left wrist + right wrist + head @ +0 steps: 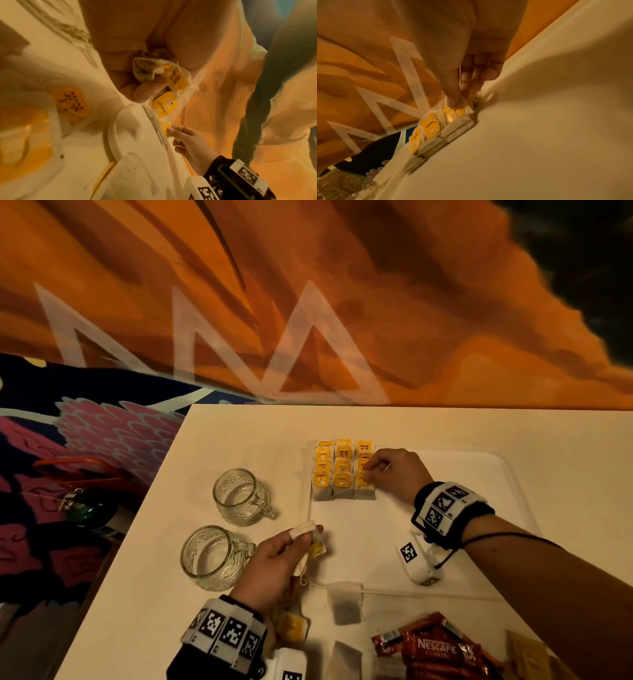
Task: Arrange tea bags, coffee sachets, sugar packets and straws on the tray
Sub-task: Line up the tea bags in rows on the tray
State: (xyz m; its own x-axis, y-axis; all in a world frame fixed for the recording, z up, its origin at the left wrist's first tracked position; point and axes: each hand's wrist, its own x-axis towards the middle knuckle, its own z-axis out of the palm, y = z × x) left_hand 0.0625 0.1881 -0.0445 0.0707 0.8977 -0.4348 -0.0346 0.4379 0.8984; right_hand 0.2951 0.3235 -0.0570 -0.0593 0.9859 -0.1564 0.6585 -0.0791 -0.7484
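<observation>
Right hand [394, 474] pinches tea bag [363, 486] in tray [507, 470] grid; left hand [274, 559] clutches half-hidden bags [317, 549].

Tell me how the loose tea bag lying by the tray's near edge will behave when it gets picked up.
The loose tea bag looks like thin paper with a little fill, so probably very light and floppy, sagging from a pinch. It lies flat, so it should slide when pushed, not roll. The bunch in the left hand already looks crumpled with strings dangling, so expect creasing and snagging under a tight grip.
</observation>
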